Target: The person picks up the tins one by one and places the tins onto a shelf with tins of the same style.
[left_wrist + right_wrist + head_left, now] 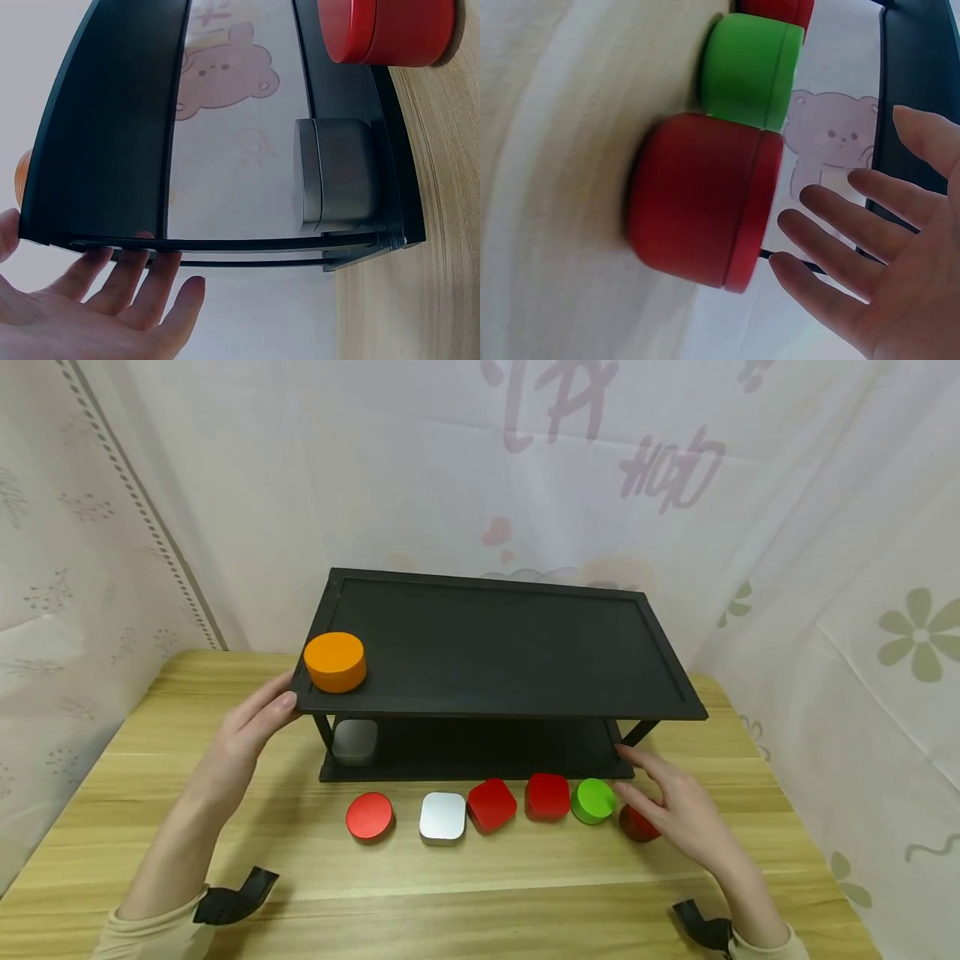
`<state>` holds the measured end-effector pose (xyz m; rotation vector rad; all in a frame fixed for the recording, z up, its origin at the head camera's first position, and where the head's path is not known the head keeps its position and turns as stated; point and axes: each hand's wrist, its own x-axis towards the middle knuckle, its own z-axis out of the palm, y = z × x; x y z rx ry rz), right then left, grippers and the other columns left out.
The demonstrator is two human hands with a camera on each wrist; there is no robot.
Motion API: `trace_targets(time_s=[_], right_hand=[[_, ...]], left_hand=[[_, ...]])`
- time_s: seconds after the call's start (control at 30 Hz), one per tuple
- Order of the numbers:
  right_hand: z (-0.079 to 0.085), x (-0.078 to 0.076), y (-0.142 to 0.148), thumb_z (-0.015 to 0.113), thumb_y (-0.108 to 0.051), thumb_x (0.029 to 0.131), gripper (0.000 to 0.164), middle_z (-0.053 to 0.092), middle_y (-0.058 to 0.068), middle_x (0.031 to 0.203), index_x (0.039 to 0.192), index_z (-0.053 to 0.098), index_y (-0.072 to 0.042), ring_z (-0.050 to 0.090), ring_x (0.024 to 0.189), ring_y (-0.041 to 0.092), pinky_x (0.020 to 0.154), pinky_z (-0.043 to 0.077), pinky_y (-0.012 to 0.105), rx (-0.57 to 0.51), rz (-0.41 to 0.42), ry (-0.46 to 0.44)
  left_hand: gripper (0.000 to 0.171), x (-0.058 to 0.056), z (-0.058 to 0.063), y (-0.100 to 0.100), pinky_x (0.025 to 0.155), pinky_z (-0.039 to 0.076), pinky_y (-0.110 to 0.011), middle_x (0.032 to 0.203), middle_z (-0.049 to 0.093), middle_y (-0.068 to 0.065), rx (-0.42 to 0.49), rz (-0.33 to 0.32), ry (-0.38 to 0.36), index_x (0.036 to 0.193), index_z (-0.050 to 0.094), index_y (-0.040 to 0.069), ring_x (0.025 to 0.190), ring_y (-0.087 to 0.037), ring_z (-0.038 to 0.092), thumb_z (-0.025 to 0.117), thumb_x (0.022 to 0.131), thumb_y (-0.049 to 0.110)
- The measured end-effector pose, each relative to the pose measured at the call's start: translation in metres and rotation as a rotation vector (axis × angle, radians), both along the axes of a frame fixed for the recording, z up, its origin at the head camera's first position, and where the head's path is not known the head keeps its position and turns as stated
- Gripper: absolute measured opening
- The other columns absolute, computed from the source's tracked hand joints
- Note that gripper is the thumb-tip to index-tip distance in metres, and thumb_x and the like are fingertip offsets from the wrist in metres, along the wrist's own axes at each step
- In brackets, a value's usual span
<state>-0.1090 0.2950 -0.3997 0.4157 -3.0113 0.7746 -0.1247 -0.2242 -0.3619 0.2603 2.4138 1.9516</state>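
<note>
Our left hand (243,739), fingers extended, touches the left edge of the black shelf (510,647) on the table (487,927); our right hand (675,806), spread, is near its right end. We see bare shelf-top right of the orange tin (335,663).

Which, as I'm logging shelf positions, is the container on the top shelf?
The round orange container, at the left end of the top shelf; a silver one is on the lower shelf, and the others stand on the table.

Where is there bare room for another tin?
Upper shelf: right of the orange tin. Lower shelf: right of the grey tin, as far as visible. Table: in front of the silver tin. Crowded: around the green tin, near the right hand.
</note>
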Motion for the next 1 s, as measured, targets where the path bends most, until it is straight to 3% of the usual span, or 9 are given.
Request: trace_targets(time_s=[0.17,0.37,0.63,0.8,1.0], right_hand=[[-0.004,0.0,0.001,0.058,-0.047,0.089,0.052,0.053,-0.003,0.138,0.138,0.043,-0.037,0.055,0.122,0.022,0.094,0.049,0.048,0.013,0.009,-0.028],[-0.008,0.002,-0.001,0.061,-0.053,0.085,0.059,0.055,-0.002,0.136,0.138,0.045,-0.033,0.057,0.119,0.023,0.093,0.05,0.047,0.042,0.019,-0.055],[-0.012,0.003,-0.007,0.069,-0.054,0.078,0.068,0.059,-0.005,0.127,0.137,0.046,-0.029,0.063,0.083,0.006,0.071,0.054,0.026,0.041,0.046,-0.089],[-0.017,0.002,-0.01,0.073,-0.051,0.076,0.073,0.06,-0.006,0.127,0.137,0.048,-0.021,0.063,0.084,0.008,0.07,0.053,0.025,0.074,0.065,-0.081],[-0.022,0.002,-0.013,0.075,-0.05,0.073,0.072,0.059,-0.008,0.126,0.135,0.049,-0.025,0.059,0.085,0.006,0.072,0.05,0.025,0.138,0.071,-0.03]], left_hand=[[0.046,-0.002,0.0,-0.002,0.092,0.031,-0.011,0.144,0.042,0.011,0.062,-0.057,0.025,0.147,0.033,0.018,0.125,0.002,0.04,0.034,0.102,0.026],[0.045,-0.003,0.001,-0.004,0.097,0.031,-0.012,0.147,0.041,0.011,0.134,-0.114,0.019,0.147,0.033,0.016,0.13,0.002,0.037,0.034,0.103,0.023],[0.045,-0.001,0.003,-0.005,0.097,0.031,-0.013,0.145,0.042,0.01,0.123,-0.107,0.0,0.147,0.034,0.017,0.128,0.001,0.039,0.034,0.103,0.024],[0.045,-0.002,0.004,-0.006,0.097,0.031,-0.015,0.148,0.038,0.007,0.12,-0.118,-0.011,0.147,0.033,0.018,0.128,-0.003,0.039,0.034,0.103,0.024],[0.045,-0.005,0.003,-0.006,0.098,0.032,-0.016,0.148,0.039,0.006,0.123,-0.148,-0.005,0.147,0.033,0.016,0.124,-0.003,0.045,0.033,0.103,0.023]])
